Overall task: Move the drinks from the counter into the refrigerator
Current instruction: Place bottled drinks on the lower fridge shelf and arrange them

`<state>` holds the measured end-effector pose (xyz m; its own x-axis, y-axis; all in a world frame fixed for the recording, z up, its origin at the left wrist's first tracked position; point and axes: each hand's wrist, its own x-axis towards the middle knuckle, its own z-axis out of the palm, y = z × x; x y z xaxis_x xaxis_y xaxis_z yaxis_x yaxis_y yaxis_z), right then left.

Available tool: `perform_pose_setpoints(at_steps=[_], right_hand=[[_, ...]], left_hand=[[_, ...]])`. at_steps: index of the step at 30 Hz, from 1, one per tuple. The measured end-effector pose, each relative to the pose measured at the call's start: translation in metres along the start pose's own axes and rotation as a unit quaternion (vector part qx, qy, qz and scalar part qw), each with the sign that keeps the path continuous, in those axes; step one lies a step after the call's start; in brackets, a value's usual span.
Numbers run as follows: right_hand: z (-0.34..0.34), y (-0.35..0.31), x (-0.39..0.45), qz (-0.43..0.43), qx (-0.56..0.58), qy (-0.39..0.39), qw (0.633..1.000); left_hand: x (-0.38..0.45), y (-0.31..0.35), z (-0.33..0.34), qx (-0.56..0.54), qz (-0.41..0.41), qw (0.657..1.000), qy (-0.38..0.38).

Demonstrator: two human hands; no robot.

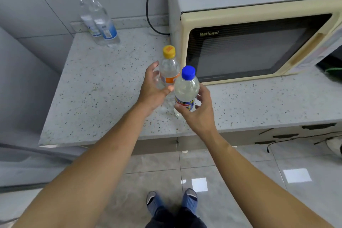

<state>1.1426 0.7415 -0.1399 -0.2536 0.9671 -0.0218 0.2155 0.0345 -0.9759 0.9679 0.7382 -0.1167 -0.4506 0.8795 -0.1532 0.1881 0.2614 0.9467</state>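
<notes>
At the speckled stone desk [103, 87], the right hand [199, 109] grips a clear plastic blue-capped bottle [187, 89] around its label, while the left hand [152, 87] reaches open-fingered toward the clear yellow-capped bottle [169, 66] beside the cream microwave [259, 42] — both probably light, smooth, slightly squeezable, best held mid-body.
</notes>
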Motion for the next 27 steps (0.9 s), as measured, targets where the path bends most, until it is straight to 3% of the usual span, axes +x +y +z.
perform_pose_setpoints(at_steps=[7, 12, 19, 22, 27], right_hand=[[0.013, -0.004, 0.012, 0.018, 0.017, -0.002, 1.0], [0.008, -0.001, 0.001, 0.018, 0.03, 0.039, 0.999], [0.009, -0.002, -0.037, 0.023, 0.023, 0.061, 0.998], [0.016, -0.004, -0.054, 0.032, 0.046, 0.035, 0.998], [0.036, -0.003, -0.085, 0.044, 0.078, -0.073, 0.993]], left_hand=[[0.022, 0.0, 0.002, 0.028, 0.007, 0.999, -0.04], [-0.014, -0.012, -0.013, -0.068, 0.033, 0.997, 0.023], [-0.087, -0.056, -0.047, -0.168, 0.006, 0.981, 0.093], [-0.117, -0.068, -0.06, -0.186, -0.021, 0.976, 0.112], [-0.175, -0.083, -0.081, -0.195, -0.05, 0.968, 0.15]])
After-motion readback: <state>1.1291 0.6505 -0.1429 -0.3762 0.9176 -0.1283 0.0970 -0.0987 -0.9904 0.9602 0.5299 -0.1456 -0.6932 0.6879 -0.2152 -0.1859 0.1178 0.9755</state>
